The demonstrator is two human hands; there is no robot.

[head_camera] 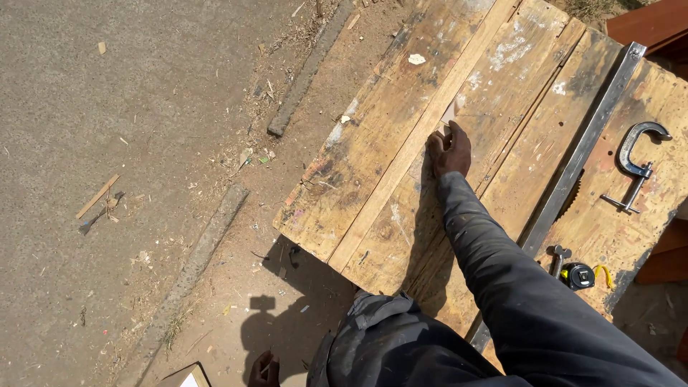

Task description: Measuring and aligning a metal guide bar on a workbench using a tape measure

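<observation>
Fingers curled, pressed down on pale strip; right hand beside it; strip runs diagonally away. Left hand low, far off, grip unclear.

Harsh midday sunlight, sharp focus throughout.

Hard, dark shadows thrown toward seven o'clock: beneath the right arm across the wooden bench, and on the dirt ground at six o'clock. Pale glare on the bench boards near one o'clock. Slight wide-angle stretching toward the edges; no motion blur.
</observation>
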